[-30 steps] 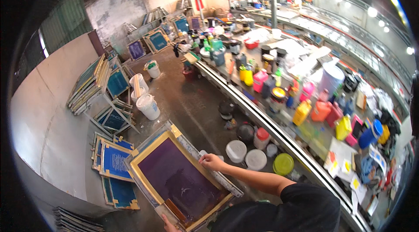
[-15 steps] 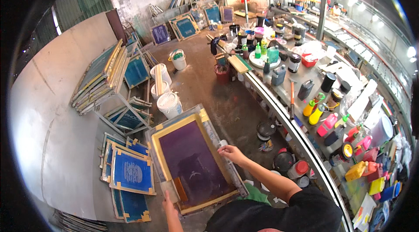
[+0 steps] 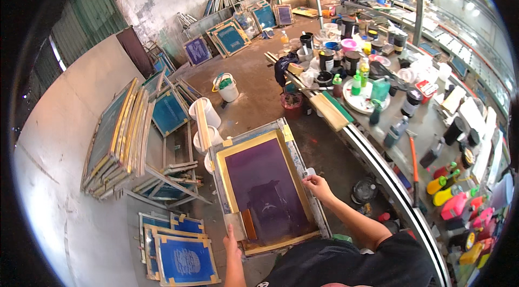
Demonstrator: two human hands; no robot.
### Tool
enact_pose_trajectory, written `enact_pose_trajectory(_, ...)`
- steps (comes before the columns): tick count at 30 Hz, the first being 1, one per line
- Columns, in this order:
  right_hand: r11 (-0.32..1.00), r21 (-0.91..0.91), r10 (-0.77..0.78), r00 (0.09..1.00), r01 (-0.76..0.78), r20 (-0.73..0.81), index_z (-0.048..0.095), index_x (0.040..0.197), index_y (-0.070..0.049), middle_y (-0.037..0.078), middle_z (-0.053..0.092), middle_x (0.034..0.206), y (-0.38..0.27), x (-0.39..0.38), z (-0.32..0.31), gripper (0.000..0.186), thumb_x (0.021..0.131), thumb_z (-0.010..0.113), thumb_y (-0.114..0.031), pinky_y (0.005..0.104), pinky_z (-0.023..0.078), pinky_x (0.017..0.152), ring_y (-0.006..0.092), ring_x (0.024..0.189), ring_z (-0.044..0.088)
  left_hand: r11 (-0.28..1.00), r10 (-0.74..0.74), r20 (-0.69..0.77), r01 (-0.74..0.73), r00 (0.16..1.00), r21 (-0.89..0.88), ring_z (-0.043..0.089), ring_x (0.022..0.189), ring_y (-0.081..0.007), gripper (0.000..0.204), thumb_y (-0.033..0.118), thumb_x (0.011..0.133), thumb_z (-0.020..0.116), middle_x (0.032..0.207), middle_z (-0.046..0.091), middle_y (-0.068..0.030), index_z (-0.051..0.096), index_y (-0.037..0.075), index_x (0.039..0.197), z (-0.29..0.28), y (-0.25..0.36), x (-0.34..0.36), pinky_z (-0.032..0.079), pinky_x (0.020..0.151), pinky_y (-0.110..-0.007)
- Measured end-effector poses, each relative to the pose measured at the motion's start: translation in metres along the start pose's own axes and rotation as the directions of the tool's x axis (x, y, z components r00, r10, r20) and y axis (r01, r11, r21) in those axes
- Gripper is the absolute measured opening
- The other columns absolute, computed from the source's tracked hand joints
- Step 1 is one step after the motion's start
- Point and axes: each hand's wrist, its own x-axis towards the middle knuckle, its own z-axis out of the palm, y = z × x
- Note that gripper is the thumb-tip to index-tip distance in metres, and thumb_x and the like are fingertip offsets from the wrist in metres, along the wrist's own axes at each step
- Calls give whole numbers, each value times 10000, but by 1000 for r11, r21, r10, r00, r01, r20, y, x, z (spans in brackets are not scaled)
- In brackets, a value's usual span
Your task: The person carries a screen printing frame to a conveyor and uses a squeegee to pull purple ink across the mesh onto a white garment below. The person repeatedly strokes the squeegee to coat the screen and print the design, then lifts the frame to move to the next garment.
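Observation:
Between my hands is a screen-printing frame [image 3: 270,184] with dark purple mesh, yellow tape around the inside and a worn, stained border. My right hand [image 3: 320,187] is closed on its right rail, beside a small white piece [image 3: 309,172] I cannot make out. My left hand [image 3: 232,245] grips the lower left edge, thumb up, its fingers partly hidden. Near that hand, a squeegee-like piece with a beige bar [image 3: 234,226] and an orange-brown strip [image 3: 248,224] lies across the frame's lower left corner.
At left, stacked screens [image 3: 116,130] lean on a rack, with blue screens [image 3: 186,260] below. White buckets [image 3: 204,113] stand ahead. A long table [image 3: 373,152] on the right carries bottles, ink tubs and a red-handled tool [image 3: 414,165]. More screens [image 3: 232,38] lean by the far wall.
The view has shifted forward and left. The frame, still in both hands, now covers most of the nearest white bucket. My grips look the same.

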Motion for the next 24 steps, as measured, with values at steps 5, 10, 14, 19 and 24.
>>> enact_pose_trajectory(5,981,-195,13,994,9,110,727,1029,-33,3,698,856,-22,129,50,155,962,691,-168,262,479,699,64,794,602,982,-31,45,39,999,-187,612,1120,-250,855,627,848,754,1233,643,-157,599,-100,1271,26,30,59,481,948,-434)
enact_pose_trajectory(10,954,-298,33,967,45,253,740,989,-66,-24,652,785,-38,267,124,127,941,688,-172,267,459,636,64,709,557,968,-36,-207,-17,978,-249,640,1054,-257,786,576,860,768,1176,664,-142,614,-83,1260,66,94,135,510,869,-422)
enact_pose_trajectory(14,986,-165,89,940,-36,331,738,1021,-67,45,680,782,-68,386,192,195,950,670,-235,321,503,663,131,716,632,982,-4,-327,-58,945,-178,644,1039,-265,781,550,882,754,1187,659,-187,596,-125,1241,85,133,242,516,867,-421)
enact_pose_trajectory(19,984,-156,-28,935,88,353,734,1076,-45,81,737,904,-75,548,253,227,966,691,-238,311,508,752,135,820,642,925,-126,-190,46,974,-378,639,1143,-308,830,542,879,762,1287,619,-213,512,-111,1326,139,234,371,534,949,-444)
enact_pose_trajectory(24,986,137,-135,940,96,313,731,1106,-67,71,732,982,-75,648,271,203,961,698,-204,303,511,759,150,856,658,959,-69,-149,24,987,-281,617,1196,-308,879,582,866,758,1326,609,-187,506,-94,1369,172,270,501,515,988,-459)
